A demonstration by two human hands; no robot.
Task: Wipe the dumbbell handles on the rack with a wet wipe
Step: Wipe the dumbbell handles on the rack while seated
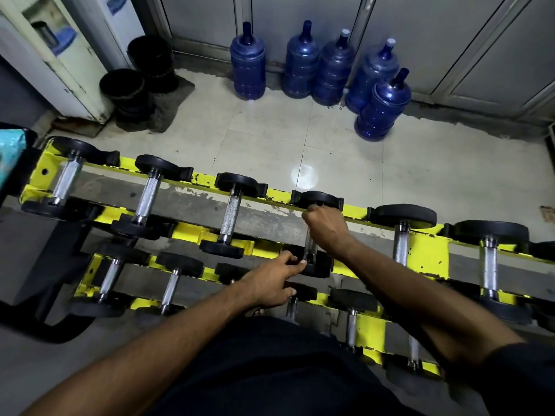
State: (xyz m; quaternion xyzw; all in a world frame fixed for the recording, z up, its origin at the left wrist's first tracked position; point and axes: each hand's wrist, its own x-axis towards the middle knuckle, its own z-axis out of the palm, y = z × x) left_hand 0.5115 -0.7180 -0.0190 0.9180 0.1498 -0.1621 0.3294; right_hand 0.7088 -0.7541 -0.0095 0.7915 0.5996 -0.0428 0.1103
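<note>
A yellow rack (426, 250) carries several black-headed dumbbells on tiered rows. On the top row, my right hand (326, 229) grips the far end of the steel handle (309, 249) of the fourth dumbbell from the left, just below its far head (318, 199). No wet wipe shows; the fist hides whatever lies under it. My left hand (273, 280) reaches in from the lower left, and its fingertips rest on the same dumbbell's near head (319, 267). Neighbouring handles (229, 216) (401, 244) stand bare.
Several blue water jugs (383, 106) stand on the tiled floor against the back wall. Two black buckets (126, 91) and a white dispenser (54, 55) fill the back left corner. A teal object (10, 157) juts in at the left edge.
</note>
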